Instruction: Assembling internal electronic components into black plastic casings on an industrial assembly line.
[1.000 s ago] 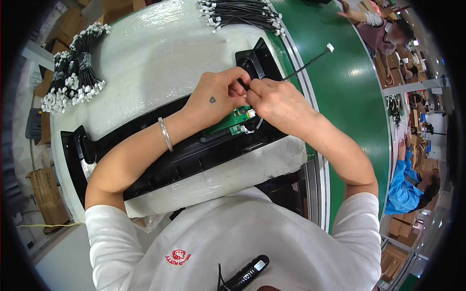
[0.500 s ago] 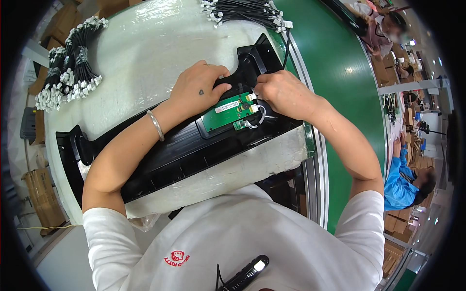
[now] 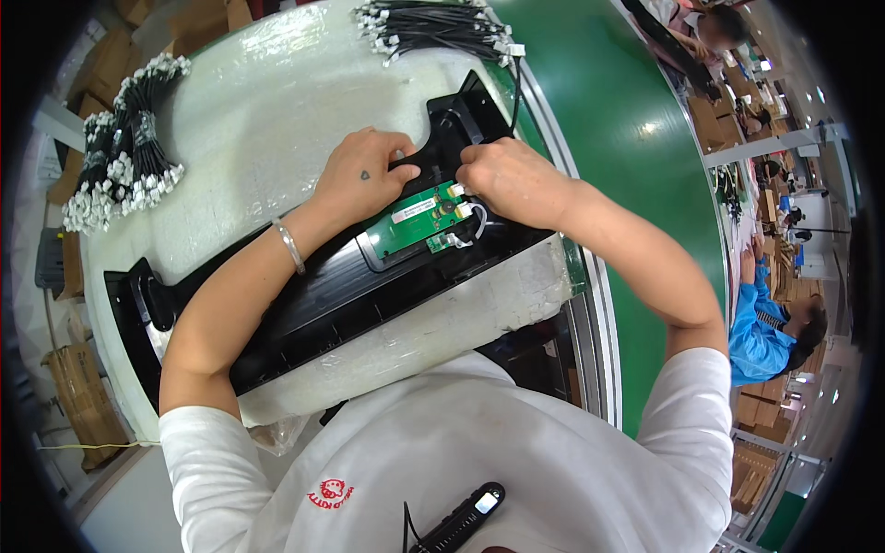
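A long black plastic housing (image 3: 304,318) lies slanted before me, its inner side up. On its right half sits a green circuit board (image 3: 406,225) with a white label, and a smaller green board (image 3: 439,243) beside it, joined by a looped white wire (image 3: 480,221). My left hand (image 3: 362,177) grips the housing's far edge, thumb inside and fingers beyond it. At the board's right end, my right hand (image 3: 513,180) is closed in a pinch by a white connector (image 3: 456,190). A black cable (image 3: 517,97) runs down into that hand, whose fingertips hide its end.
Under the housing is a plastic-wrapped pad (image 3: 249,120). Bundles of black cables with white plugs lie at the far left (image 3: 124,147) and far middle (image 3: 433,29). A green work surface (image 3: 613,184) with a metal edge runs along the right; co-workers sit beyond it.
The whole scene has shifted slightly left in the picture. Both hands keep their places on the housing and at the board's right end, with only slight finger movement.
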The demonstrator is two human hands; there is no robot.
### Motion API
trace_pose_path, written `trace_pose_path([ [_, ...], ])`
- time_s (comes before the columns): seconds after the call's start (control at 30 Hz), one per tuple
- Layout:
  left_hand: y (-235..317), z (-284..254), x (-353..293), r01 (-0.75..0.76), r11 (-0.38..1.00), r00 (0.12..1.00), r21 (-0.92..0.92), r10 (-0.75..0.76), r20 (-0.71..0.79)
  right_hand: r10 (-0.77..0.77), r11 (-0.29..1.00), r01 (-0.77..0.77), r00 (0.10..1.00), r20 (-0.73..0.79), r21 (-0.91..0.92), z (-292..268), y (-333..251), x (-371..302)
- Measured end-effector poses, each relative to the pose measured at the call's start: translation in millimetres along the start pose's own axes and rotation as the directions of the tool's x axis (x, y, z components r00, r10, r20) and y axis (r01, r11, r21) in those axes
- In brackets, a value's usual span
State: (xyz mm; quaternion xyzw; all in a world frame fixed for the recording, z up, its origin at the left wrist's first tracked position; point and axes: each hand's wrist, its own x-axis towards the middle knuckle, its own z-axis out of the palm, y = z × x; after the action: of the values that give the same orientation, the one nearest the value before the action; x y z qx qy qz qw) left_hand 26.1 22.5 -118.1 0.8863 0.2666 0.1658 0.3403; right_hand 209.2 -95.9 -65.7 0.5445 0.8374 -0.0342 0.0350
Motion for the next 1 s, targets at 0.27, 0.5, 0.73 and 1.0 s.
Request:
trace_pose_path([
  [0.27, -1, -3, 1, -0.303, 0.953, 0.952, 0.006, 0.302, -0.043, -0.069, 0.916, 0.183, 0.948, -0.310, 0.358, 26, -99, -28],
  [0.5, 140, -95, -4, -0.680, 0.730, 0.732, 0.064, 0.681, 0.008, 0.345, 0.936, -0.261, 0.821, -0.456, 0.238, 7, -57, -145],
  [0.73, 114, -104, -9, -0.547, 0.837, 0.823, 0.024, 0.543, -0.164, 0.718, 0.418, -0.891, 0.207, -0.665, 0.175, 42, 34, -284],
  [1.0, 92, -130, -91, -0.450, 0.862, 0.765, 0.233, 0.506, -0.399, 0.711, 0.108, -0.960, -0.108, -0.695, 0.260, 61, 120, -301],
])
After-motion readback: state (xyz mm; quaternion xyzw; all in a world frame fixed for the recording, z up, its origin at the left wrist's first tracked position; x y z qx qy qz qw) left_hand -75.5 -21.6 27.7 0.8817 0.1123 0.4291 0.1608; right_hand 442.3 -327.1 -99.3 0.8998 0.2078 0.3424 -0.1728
